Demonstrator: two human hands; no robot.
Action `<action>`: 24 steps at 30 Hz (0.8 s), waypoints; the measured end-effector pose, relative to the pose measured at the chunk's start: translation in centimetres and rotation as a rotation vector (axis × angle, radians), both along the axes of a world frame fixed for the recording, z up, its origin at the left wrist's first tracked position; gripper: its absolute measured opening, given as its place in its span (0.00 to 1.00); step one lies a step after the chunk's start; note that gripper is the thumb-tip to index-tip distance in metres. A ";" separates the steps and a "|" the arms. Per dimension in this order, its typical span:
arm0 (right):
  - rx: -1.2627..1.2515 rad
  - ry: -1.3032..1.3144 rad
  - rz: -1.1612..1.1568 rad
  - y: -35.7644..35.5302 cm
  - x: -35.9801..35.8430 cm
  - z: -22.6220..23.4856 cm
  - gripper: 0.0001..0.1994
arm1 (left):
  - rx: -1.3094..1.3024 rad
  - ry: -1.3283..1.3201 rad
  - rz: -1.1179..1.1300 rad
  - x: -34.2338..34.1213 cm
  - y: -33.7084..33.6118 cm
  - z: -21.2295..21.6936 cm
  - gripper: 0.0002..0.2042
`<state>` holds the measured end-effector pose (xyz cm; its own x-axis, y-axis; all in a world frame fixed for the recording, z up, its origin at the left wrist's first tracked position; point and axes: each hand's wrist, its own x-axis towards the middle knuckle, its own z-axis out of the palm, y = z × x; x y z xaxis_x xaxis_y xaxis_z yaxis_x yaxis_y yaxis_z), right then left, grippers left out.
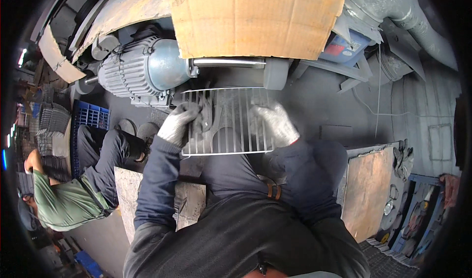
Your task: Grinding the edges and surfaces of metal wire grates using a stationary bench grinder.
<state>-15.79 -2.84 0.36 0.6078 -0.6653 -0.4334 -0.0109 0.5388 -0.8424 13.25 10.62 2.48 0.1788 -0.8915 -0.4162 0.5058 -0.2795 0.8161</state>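
Observation:
A metal wire rack (227, 153) with parallel bars is held in front of me, above my lap. My left hand (178, 124), in a grey-white work glove with dark smudges, is closed on the rack's left side. On the opposite side my right hand (278, 122), gloved the same way, grips the bars; its fingertips are slightly blurred. Just beyond the rack's far right corner is a grey polishing wheel (276, 73) on a shiny shaft (228, 62). The shaft comes out of a grey electric motor (142, 67). Rack and wheel appear very near; contact cannot be made out.
A cardboard sheet (258, 20) overhangs the shaft. At the left, a person in a green shirt (69, 199) sits near a blue plastic crate (93, 116). A wooden board (366, 194) lies to my right, beside a blue tool shelf (418, 219). A thick duct (418, 27) runs at the far right.

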 end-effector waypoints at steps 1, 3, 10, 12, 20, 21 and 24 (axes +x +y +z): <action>-0.063 0.027 0.065 0.5 0.5 0.5 0.17 | 0.018 -0.036 0.070 -0.2 1.0 2.0 0.12; -0.642 0.089 0.311 1.4 -1.1 1.7 0.16 | -0.020 -0.077 0.086 -0.4 3.4 3.2 0.13; -0.649 0.296 -0.006 5.7 -8.7 7.5 0.12 | -0.134 -0.296 -0.040 -7.3 3.7 5.0 0.15; -0.685 0.316 -0.074 6.3 -11.2 7.8 0.11 | -0.278 -0.543 -0.042 -9.6 2.6 4.8 0.09; -0.747 0.267 -0.316 8.1 -16.6 9.1 0.13 | -0.330 -0.546 -0.004 -16.5 -0.6 5.1 0.08; -0.746 0.268 -0.326 8.1 -17.1 8.8 0.13 | -0.356 -0.565 -0.005 -17.0 -0.8 5.2 0.08; -0.697 0.267 -0.375 7.8 -18.4 8.1 0.13 | -0.359 -0.563 -0.024 -18.4 -1.1 5.0 0.08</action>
<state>-34.23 5.01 8.47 0.2282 -0.9721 0.0545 -0.1815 -0.0975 -0.9785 -5.12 9.51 7.45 0.2602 -0.9638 0.0582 -0.0279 0.0528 0.9982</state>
